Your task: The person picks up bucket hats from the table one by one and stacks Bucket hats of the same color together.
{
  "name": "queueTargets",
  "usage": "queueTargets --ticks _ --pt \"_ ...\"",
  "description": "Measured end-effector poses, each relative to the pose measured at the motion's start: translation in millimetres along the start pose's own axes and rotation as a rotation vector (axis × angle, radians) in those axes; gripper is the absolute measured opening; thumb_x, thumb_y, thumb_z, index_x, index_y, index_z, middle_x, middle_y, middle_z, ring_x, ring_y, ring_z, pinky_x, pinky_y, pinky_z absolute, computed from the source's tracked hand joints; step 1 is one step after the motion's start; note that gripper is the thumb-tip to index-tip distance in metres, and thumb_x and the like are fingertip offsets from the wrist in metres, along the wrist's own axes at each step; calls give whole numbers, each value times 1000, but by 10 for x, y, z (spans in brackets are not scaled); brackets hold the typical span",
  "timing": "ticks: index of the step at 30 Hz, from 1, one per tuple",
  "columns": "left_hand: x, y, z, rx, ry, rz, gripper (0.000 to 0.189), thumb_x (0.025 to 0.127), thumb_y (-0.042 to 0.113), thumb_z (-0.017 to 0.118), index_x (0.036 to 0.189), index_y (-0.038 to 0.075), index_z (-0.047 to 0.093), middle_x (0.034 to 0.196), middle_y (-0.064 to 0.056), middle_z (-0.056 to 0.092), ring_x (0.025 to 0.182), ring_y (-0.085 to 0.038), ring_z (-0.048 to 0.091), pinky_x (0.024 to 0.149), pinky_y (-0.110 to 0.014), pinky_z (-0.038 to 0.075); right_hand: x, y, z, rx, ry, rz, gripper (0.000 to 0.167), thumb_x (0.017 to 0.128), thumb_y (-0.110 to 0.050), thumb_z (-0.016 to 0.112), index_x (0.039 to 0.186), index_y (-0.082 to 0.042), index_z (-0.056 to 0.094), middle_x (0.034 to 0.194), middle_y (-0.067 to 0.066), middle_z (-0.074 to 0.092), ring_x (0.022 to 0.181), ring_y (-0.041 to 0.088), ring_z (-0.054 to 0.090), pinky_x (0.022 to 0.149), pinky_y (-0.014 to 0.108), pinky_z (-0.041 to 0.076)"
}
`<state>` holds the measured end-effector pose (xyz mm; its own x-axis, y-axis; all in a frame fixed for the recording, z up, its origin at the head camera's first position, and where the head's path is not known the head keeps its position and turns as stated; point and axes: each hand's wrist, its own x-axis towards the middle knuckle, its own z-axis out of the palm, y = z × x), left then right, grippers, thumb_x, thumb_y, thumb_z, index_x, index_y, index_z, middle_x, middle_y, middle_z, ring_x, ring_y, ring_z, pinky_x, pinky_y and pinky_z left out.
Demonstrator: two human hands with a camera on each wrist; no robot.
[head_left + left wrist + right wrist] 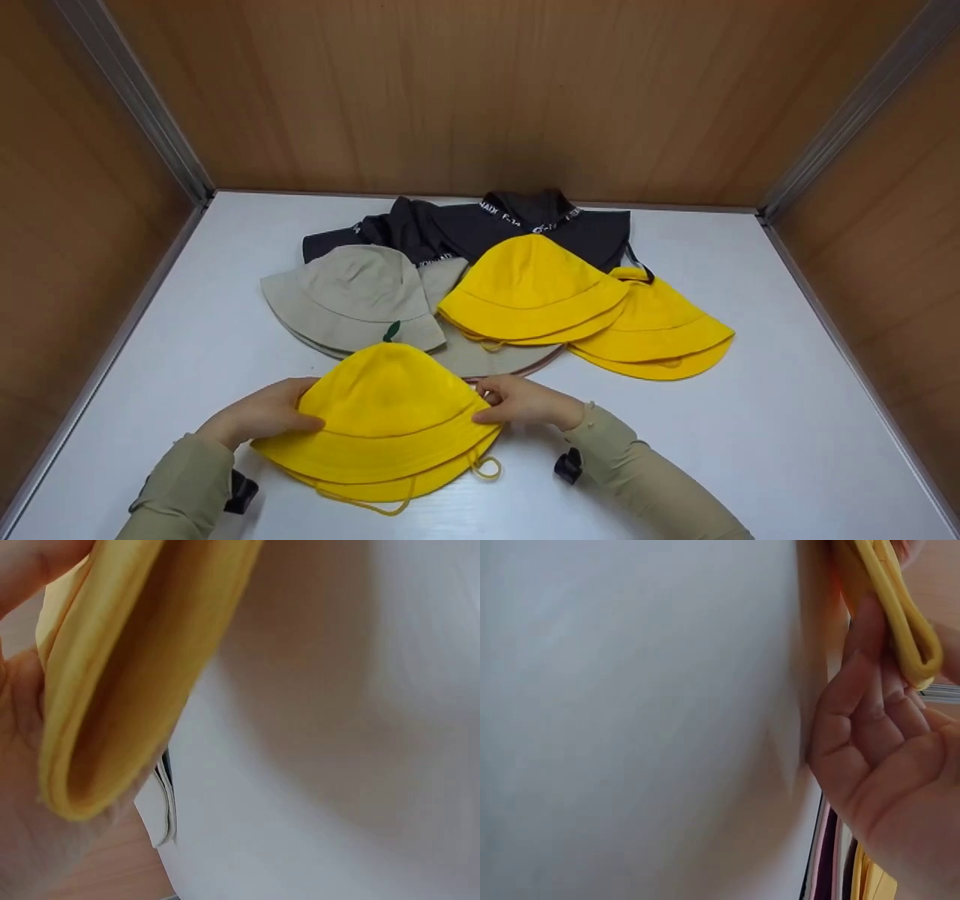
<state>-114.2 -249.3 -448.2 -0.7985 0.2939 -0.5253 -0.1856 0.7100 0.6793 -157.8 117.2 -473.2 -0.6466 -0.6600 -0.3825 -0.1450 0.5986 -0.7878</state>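
A yellow bucket hat point(390, 420), folded flat with a thin yellow cord point(375, 510) dangling below its brim, is held between both hands near the front of the table. My left hand point(262, 409) grips its left side, thumb across the front and the other fingers behind. On the opposite side, my right hand point(525, 401) pinches the edge between thumb and curled fingers. Both wrist views show the folded brim point(90, 727) close up, with the right fingers point(866, 701) tucked behind the cloth.
Behind lie beige hats point(352, 300), one with a green leaf, partly overlapped by a yellow hat point(532, 292). Another yellow hat point(667, 330) lies to the right. Black hats point(450, 225) with white lettering sit at the back by the wooden wall point(480, 97). Wooden panels also flank the white table point(787, 420).
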Motion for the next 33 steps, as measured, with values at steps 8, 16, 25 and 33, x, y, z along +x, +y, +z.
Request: queueTargets --ticks 8,16,25,33 --pt "-86 -139 -114 25 15 -49 67 84 25 70 138 -2 42 134 -21 49 109 -30 49 102 -61 31 171 -134 92 -47 3 1 17 90 -26 65 90 -13 54 69 -2 38 61 13 37 58 27 28" --pt "-151 -266 -229 70 42 -55 66 83 25 71 134 -5 44 131 -24 51 108 -31 50 100 -60 34 307 -259 215 -117 -3 -37 19 88 -28 66 88 -13 54 67 -3 37 57 10 36 55 23 28" --pt "-152 -372 -226 127 88 -57 65 83 21 71 133 -11 42 133 -31 47 115 -43 48 101 -63 31 423 -351 285 -202 -19 -44 24 88 -29 67 80 -13 50 62 -5 32 53 8 34 52 22 27" --pt "-146 -424 -230 137 94 -56 66 84 22 71 133 -11 41 134 -33 45 119 -47 44 102 -64 30 475 -425 335 -287 19 24 24 85 -31 70 79 -13 56 63 -6 40 57 7 37 53 21 28"
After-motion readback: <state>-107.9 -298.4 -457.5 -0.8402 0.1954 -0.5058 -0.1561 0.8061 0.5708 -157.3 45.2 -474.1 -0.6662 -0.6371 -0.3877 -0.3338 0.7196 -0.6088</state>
